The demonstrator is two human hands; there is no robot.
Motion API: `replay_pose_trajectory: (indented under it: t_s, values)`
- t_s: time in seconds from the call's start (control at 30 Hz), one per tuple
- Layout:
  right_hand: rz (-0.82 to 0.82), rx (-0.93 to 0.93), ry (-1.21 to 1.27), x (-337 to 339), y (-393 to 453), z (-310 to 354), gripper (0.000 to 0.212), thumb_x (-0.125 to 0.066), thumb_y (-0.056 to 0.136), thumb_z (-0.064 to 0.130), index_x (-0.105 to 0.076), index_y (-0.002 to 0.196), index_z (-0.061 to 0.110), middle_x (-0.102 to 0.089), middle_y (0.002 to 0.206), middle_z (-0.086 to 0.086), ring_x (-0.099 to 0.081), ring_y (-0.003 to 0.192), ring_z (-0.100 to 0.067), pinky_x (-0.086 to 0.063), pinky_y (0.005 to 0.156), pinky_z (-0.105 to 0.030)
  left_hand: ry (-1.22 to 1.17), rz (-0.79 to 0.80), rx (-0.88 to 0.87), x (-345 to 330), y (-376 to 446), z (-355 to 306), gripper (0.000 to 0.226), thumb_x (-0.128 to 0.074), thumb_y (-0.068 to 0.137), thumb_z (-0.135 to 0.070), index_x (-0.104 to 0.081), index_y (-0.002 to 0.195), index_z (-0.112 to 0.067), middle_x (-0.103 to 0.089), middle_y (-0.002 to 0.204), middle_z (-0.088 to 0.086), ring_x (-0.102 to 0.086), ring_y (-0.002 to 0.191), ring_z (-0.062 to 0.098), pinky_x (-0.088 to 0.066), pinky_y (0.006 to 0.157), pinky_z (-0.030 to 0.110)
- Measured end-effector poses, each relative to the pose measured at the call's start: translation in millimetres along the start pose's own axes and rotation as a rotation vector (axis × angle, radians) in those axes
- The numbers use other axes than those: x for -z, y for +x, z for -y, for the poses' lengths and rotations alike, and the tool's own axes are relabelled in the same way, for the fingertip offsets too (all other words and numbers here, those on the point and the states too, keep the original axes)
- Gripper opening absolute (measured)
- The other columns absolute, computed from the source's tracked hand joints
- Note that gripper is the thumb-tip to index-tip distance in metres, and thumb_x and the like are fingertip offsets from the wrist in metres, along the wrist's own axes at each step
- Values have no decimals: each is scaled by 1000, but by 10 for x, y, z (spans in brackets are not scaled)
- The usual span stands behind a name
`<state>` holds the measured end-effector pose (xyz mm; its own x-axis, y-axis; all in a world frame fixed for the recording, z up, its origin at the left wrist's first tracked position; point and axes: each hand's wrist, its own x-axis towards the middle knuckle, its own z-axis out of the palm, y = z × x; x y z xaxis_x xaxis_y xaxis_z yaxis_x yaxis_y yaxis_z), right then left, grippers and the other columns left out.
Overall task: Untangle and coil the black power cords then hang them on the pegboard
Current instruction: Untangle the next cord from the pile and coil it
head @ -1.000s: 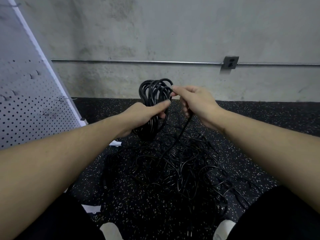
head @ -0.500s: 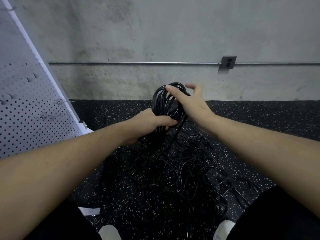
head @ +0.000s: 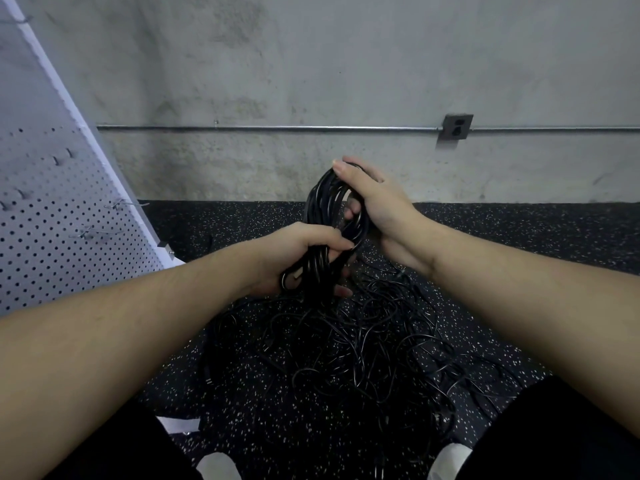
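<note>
Left hand (head: pixel 304 252) is gripping the coil (head: pixel 329 216) around its lower middle, fingers curled tight round the bundle. Right hand (head: pixel 375 209) is wrapping over the coil's top loops, thumb on top, fingers curled round the strands. Coil is being held upright in the air above the tangle (head: pixel 346 344), which is lying spread on the floor (head: pixel 519 244) between the knees.

Risks, as a judgement: a strand is trailing from the coil down into the tangle, so pulling more in could be dragging a knot up and jamming the wrap. Loops are looking uneven; loosening either grip could be letting them spring apart and drop back into the pile. A plug end is sticking out by the left palm and may be snagging.

Room: pegboard (head: pixel 52 220) is leaning at left, hooks (head: pixel 86 232) free, well apart from the hands. Wall (head: pixel 346 64) is close behind, open floor to the right.
</note>
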<state>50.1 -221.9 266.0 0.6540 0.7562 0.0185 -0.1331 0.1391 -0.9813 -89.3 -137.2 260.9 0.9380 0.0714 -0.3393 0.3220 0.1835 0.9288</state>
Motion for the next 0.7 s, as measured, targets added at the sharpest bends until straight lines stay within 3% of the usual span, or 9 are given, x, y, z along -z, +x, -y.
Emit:
replay_pose_trajectory:
  t_s: [0.07,0.13,0.27,0.33,0.4,0.5,0.6,0.7]
  values:
    - [89,-45,1,23,-16,8,41,-62,95,57,-65,112,19,-55,61,0,-58,60,-15,-47,69,-33,0,-32,0,50,9,30,27,-67,78,-22,-58,53,-16,-57,82,9,-63,77,19,-53,99,48]
    - [191,-166,57,71,-57,-18,60,-36,99,70,-69,108,20,-66,77,-3,-64,75,-18,-49,81,-38,-23,-58,-30,82,5,23,28,-66,78,-23,-61,50,-17,-57,75,6,-60,75,19,-54,90,42]
    - [344,-361,30,145,-124,-211,49,-23,98,39,-59,121,14,-66,103,-12,-63,96,-28,-54,90,-44,-97,-92,-138,89,-4,-84,35,-65,84,-23,-62,50,-15,-58,76,7,-60,65,16,-55,67,29]
    - [471,-418,-48,145,-122,-290,56,-23,90,26,-51,136,11,-62,124,-22,-60,117,-36,-46,107,-54,-161,-147,-179,133,5,-147,32,-63,86,-27,-66,57,-14,-57,80,8,-59,65,19,-51,65,30]
    - [584,-425,-191,112,-152,-297,62,-27,86,14,-48,144,6,-65,131,-21,-60,127,-34,-39,114,-53,-243,-218,-248,203,19,-196,23,-68,82,-28,-66,63,-15,-57,84,7,-58,70,20,-50,65,32]
    - [704,-393,-361,35,-218,-294,45,-39,90,14,-61,129,8,-71,113,-15,-67,113,-23,-41,113,-44,-324,-290,-333,271,25,-226,29,-68,86,-26,-57,61,-18,-60,84,3,-59,69,17,-50,68,35]
    - [741,-317,-582,5,-243,-337,20,-57,96,28,-65,101,10,-67,90,-13,-65,84,-18,-49,84,-30,-250,-393,-326,284,36,-225,39,-67,94,-28,-55,57,-22,-62,81,0,-57,68,14,-48,72,32]
    - [736,-271,-858,64,-241,-349,23,-64,99,32,-62,85,14,-68,79,-7,-59,73,-12,-43,78,-30,-131,-520,-300,262,22,-215,37,-73,90,-35,-63,57,-23,-64,79,-2,-59,71,14,-48,72,30]
